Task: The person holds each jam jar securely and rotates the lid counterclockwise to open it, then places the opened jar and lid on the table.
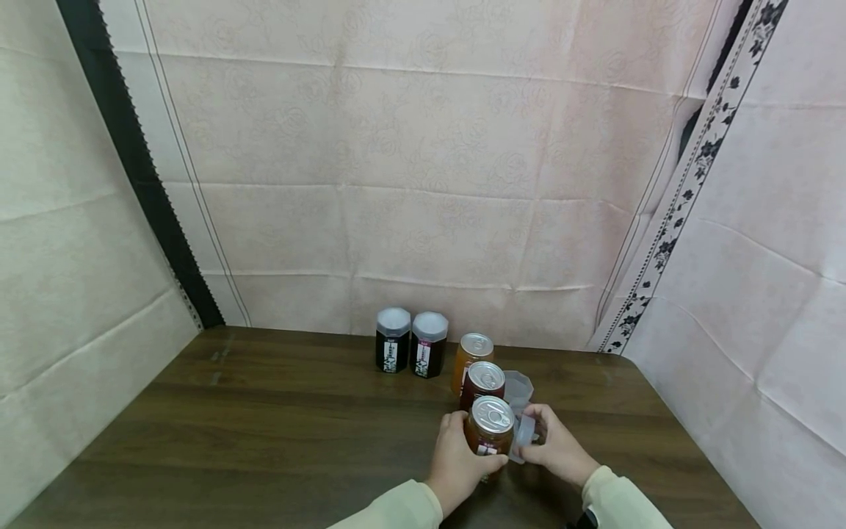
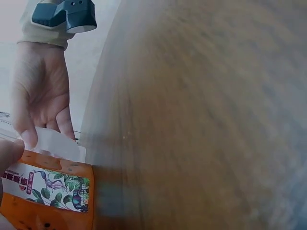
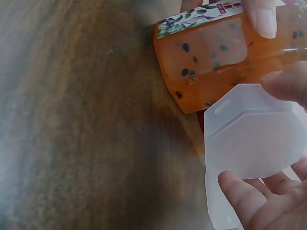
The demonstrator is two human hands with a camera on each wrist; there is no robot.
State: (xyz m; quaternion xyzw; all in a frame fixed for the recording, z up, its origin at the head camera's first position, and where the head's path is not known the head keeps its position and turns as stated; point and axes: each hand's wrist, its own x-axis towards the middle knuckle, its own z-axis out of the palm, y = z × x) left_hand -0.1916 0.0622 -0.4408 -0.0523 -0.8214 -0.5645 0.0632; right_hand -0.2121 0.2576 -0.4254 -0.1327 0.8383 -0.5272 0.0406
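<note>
My left hand (image 1: pixel 459 457) grips the nearest jar (image 1: pixel 492 415), which has a silver pull-tab top. In the right wrist view this jar (image 3: pixel 211 67) is orange with dark seeds and a printed plant label. Just right of it, my right hand (image 1: pixel 560 444) pinches a translucent plastic lid (image 1: pixel 526 431); in the right wrist view the lid (image 3: pixel 259 139) is angular, with the thumb and fingertips at its edges. Another clear lid (image 1: pixel 518 387) is beyond that hand. Behind the gripped jar stand a dark red jar (image 1: pixel 486 377) and an orange jar (image 1: pixel 476 345), both with bare silver tops.
Two dark jars (image 1: pixel 393 338) with whitish lids and labels stand at the back, left of the orange jar. A wooden table (image 1: pixel 264 426) spreads beneath, with pale cloth (image 1: pixel 429 184) hanging behind it and on both sides.
</note>
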